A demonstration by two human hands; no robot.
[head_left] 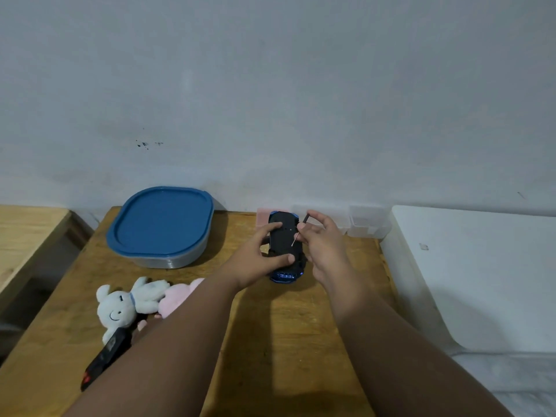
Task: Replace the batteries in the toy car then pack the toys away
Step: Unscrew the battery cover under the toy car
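A blue toy car (284, 245) lies upside down on the wooden table (270, 326), its black underside facing up. My left hand (258, 254) grips the car from the left, thumb and fingers curled over its underside. My right hand (323, 236) pinches a thin screwdriver (299, 231), its tip pointing at the right part of the underside. A white plush rabbit (126, 302) and a pink plush toy (177, 297) lie at the front left. A black remote control (105, 356) sits below them, partly hidden by my left forearm.
A container with a blue lid (161, 224) stands at the back left of the table. Small clear plastic boxes (365, 225) and a pink item (262, 219) line the wall behind the car. A white surface (481, 281) borders the right edge, another wooden table (27, 236) the left.
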